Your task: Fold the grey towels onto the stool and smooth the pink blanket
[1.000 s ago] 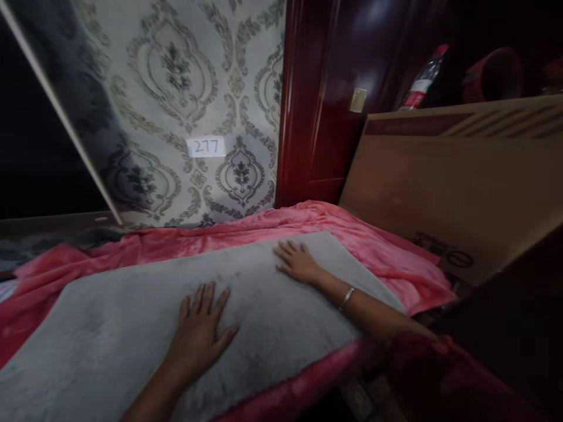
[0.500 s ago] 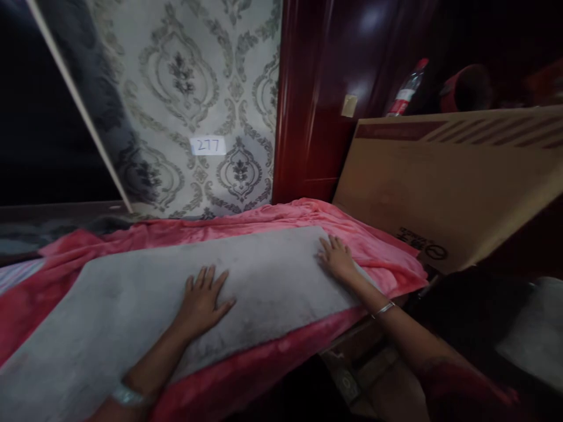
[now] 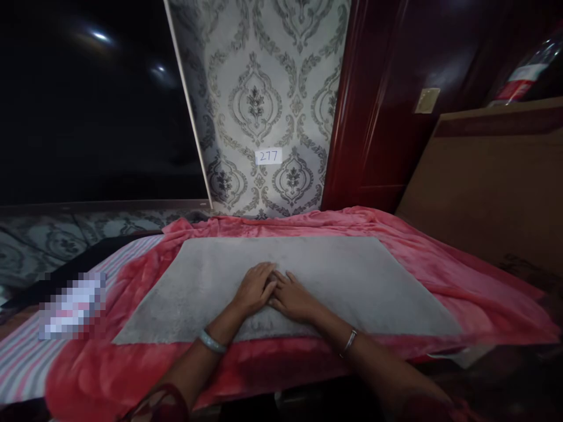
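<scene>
We note the left hand [image 3: 256,288] and right hand [image 3: 294,298] palm down, fingers extended and unclenched, fingertips meeting. Both rest on the grey cloth [image 3: 360,287], around its middle. We see this cloth spread flat over a rumpled pink blanket [image 3: 475,293], which partly covers a striped sheet [image 3: 21,357] at left. Beyond, we record a patterned wall [image 3: 255,105] bearing label [image 3: 268,156] "277", a dark screen [image 3: 88,129] leftward, and a cardboard box [image 3: 501,187] rightward.

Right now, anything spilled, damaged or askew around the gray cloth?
No spill or damage visible. Pink blanket looks untidy: rumpled behind and right of the gray cloth, which lies flat beneath the left hand and right hand. A pixelated patch over the striped cloth hides whatever's there.
</scene>
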`<state>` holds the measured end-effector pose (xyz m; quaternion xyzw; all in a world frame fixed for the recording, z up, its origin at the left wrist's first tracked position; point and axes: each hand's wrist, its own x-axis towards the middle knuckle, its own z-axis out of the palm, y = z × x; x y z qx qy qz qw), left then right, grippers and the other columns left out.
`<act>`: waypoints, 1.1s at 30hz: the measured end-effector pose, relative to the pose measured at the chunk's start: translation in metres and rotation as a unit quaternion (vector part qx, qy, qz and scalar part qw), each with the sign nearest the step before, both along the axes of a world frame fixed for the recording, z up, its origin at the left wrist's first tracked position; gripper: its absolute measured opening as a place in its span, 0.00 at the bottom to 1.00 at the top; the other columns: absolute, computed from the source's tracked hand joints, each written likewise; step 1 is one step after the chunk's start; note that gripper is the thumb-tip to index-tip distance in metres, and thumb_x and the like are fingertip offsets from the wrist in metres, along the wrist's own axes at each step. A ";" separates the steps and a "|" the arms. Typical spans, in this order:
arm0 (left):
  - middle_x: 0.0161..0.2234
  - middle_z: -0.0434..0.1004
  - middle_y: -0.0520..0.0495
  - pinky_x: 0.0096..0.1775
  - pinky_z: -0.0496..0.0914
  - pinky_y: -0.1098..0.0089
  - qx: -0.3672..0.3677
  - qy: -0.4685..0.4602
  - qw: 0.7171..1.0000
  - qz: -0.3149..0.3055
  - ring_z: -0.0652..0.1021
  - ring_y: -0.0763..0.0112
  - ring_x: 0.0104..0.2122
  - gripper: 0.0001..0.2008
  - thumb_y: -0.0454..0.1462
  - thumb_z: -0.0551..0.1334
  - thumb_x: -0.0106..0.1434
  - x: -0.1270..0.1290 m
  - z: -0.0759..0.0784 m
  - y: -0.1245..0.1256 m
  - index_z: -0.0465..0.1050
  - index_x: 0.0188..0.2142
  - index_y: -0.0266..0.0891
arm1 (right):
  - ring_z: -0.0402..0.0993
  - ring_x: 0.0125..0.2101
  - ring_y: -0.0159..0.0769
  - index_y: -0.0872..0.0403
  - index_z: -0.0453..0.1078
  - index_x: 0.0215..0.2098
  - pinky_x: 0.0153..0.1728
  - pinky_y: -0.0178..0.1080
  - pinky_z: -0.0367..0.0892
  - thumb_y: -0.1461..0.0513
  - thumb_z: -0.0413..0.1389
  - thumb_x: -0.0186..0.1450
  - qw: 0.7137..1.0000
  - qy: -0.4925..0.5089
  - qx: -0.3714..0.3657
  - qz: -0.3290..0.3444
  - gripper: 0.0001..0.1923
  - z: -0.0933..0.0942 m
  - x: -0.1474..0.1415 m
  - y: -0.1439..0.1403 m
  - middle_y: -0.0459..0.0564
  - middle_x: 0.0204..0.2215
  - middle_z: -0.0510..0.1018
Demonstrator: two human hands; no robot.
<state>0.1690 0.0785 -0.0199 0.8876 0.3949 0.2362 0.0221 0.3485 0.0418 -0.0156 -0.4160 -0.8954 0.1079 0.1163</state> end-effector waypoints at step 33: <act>0.70 0.54 0.35 0.66 0.53 0.40 -0.069 0.132 0.973 0.175 0.55 0.49 0.70 0.33 0.50 0.56 0.69 -0.131 0.015 -0.063 0.56 0.69 0.41 | 0.45 0.70 0.45 0.51 0.53 0.72 0.67 0.57 0.44 0.62 0.43 0.72 0.998 -0.017 -0.031 0.052 0.30 0.021 -0.068 0.041 0.55 0.71 0.52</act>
